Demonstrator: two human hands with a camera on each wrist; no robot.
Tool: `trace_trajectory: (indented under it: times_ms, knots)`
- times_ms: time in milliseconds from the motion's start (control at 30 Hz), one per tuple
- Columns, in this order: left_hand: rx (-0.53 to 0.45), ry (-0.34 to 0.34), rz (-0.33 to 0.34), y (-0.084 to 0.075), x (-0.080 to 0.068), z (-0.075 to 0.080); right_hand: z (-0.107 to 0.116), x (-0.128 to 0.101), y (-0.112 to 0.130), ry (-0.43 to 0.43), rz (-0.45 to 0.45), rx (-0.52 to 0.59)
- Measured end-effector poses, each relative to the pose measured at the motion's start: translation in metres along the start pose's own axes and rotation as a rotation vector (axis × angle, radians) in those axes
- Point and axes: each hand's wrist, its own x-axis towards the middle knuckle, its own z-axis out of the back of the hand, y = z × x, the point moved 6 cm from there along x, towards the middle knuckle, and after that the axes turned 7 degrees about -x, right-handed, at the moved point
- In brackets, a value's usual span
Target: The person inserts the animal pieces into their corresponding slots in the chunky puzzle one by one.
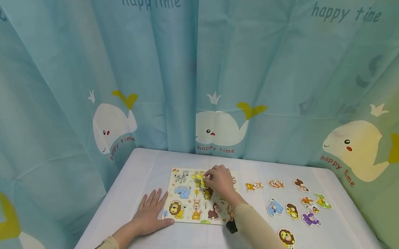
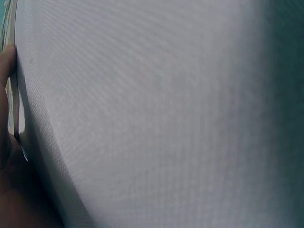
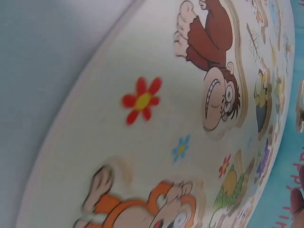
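A white animal puzzle board (image 1: 188, 217) with recessed pictures lies on the table. My right hand (image 1: 221, 180) is over its upper middle and pinches a small yellow puzzle piece (image 1: 204, 183) between thumb and fingers, close over a yellow-green picture. The hand covers the board's upper right part. In the right wrist view, a gorilla picture (image 3: 218, 95) fills the near board, and fingertips (image 3: 298, 202) show at the right edge. My left hand (image 1: 150, 215) rests spread on the table, its thumb along the board's front left corner; the left wrist view shows part of this hand (image 2: 5, 109).
Right of the board lie loose pieces: a kangaroo (image 1: 254, 186), a gorilla (image 1: 301, 185), a blue animal (image 1: 274, 208), a crocodile (image 1: 323, 201), a purple animal (image 1: 311, 218), a lion (image 1: 286, 238) and several others. A whale-print curtain (image 1: 175, 64) hangs behind the white table (image 1: 144, 163).
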Motion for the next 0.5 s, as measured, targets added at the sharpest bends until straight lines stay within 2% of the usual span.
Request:
trace_trajectory:
  times_ms: [267,500]
  knots:
    - [-0.012,-0.009,-0.012,-0.001,-0.001,0.002,-0.012,0.009,0.005,0.004,-0.009,-0.040]
    - [-0.023,-0.042,-0.026,0.003,0.000,-0.001,-0.021,0.013,0.006,-0.004,-0.009,-0.067]
